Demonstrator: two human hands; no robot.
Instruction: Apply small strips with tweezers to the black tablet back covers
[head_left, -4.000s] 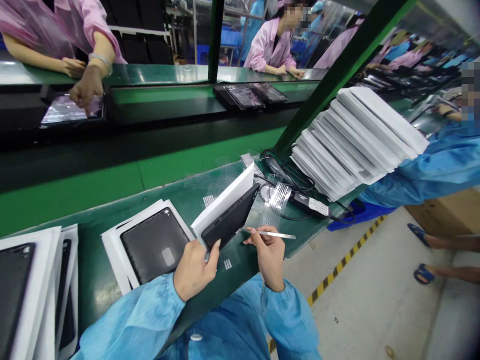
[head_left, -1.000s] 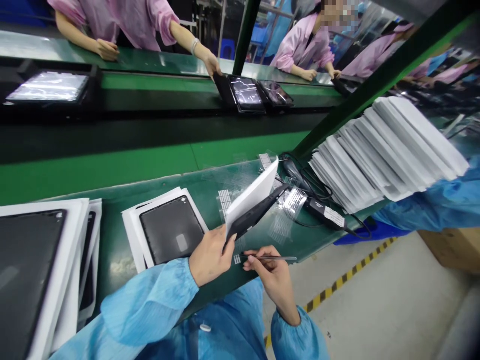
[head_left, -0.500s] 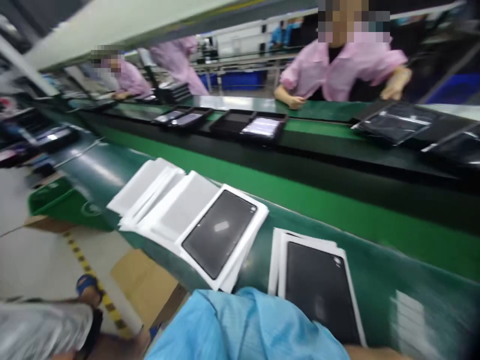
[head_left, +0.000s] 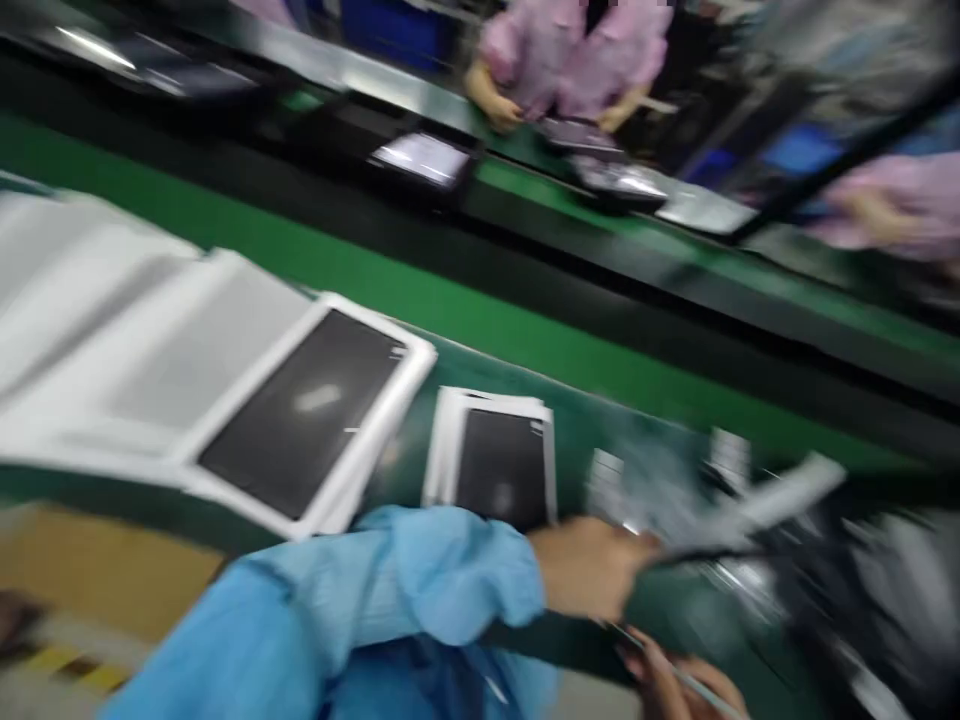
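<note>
My left hand, below a blue sleeve, reaches right across the green bench with its fingers closed together. Blur hides what they hold. A dark strip runs right from its fingertips; whether the hand grips it I cannot tell. At the bottom edge, my right hand has its fingers closed around a thin, pale-edged object, whose upper end lies just under my left hand. Beyond my left forearm, a dark tablet-like panel in a white frame tops a small stack.
Farther left lie a larger-looking dark panel in a white frame and overlapping white sheets or trays. White strips and clear and dark wrapping clutter the right. Across the bench, pink-sleeved people work behind a black-edged line with a tray.
The view has swung right and down, and the framed panels now appear farther left. Both my hands have come into view, along with the strips and wrapping at the right.
</note>
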